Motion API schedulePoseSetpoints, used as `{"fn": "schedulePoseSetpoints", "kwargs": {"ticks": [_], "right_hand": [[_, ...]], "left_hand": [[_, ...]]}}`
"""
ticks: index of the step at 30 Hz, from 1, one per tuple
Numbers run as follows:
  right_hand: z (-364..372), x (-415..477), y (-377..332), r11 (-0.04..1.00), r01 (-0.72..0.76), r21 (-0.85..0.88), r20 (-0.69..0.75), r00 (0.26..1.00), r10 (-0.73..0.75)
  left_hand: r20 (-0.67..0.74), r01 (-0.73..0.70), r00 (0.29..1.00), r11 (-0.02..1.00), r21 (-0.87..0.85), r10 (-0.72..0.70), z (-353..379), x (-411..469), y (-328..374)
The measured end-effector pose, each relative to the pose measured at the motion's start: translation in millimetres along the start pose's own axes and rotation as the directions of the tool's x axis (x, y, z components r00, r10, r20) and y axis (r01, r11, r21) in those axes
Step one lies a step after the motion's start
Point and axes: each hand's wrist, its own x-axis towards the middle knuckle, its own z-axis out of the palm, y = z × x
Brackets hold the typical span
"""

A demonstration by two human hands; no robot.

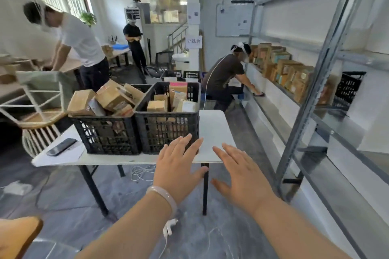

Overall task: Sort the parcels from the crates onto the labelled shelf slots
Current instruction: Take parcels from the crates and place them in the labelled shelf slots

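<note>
Two black plastic crates stand side by side on a white folding table [212, 130]. The left crate [107, 134] is heaped with brown cardboard parcels [111, 98]. The right crate [168, 130] holds several upright parcels, one with a pink top [178, 86]. My left hand [179, 164], a pale bangle on its wrist, is stretched out flat in front of the right crate's near corner. My right hand [242, 172] is spread flat beside it, before the table's right end. Both hold nothing. The grey metal shelf rack [311, 90] runs along the right wall, its middle level lined with parcels [288, 73].
A phone [62, 146] lies on papers at the table's left end. A person [227, 73] crouches at the rack further back; two others stand at the left and the rear. More black crates [349, 88] sit on the rack and floor. White cables [141, 172] lie under the table.
</note>
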Motion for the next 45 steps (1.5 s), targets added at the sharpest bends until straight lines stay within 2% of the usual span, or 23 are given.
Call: {"fn": "schedulePoseSetpoints", "kwargs": {"ticks": [6, 14, 17, 22, 28, 34, 37, 45], "right_hand": [[47, 103, 12, 0.996, 0.088, 0.03, 0.024, 0.996, -0.089], [76, 244, 63, 0.992, 0.095, 0.078, 0.033, 0.995, -0.098], [85, 287, 77, 0.992, 0.064, 0.107, 0.013, 0.998, -0.065], [116, 340, 91, 0.975, 0.087, 0.206, 0.084, 0.991, -0.107], [150, 414, 107, 0.978, 0.034, 0.204, 0.109, 0.992, -0.057], [183, 501, 127, 0.959, -0.168, 0.229, 0.144, 0.98, 0.137], [201, 542, 133, 0.921, -0.274, 0.277, 0.164, 0.958, 0.236], [255, 620, 166, 0.825, -0.528, 0.203, 0.286, 0.837, 0.466]], "left_hand": [[-0.008, 0.082, 0.997, 0.996, 0.024, -0.082, 23, 62, -67], [-0.005, 0.183, 0.983, 0.983, 0.014, -0.183, 66, 181, -133], [0.015, 0.182, 0.983, 0.983, 0.014, -0.182, 83, 212, -152], [0.048, 0.211, 0.976, 0.977, -0.002, -0.211, 110, 257, -190], [0.123, 0.183, 0.977, 0.981, -0.068, -0.174, 146, 321, -247], [0.185, 0.205, 0.967, 0.964, -0.17, -0.173, 186, 394, -320], [0.233, 0.266, 0.95, 0.928, -0.261, -0.207, 207, 429, -349], [0.425, 0.423, 0.859, 0.863, -0.274, -0.286, 265, 500, -387]]}}
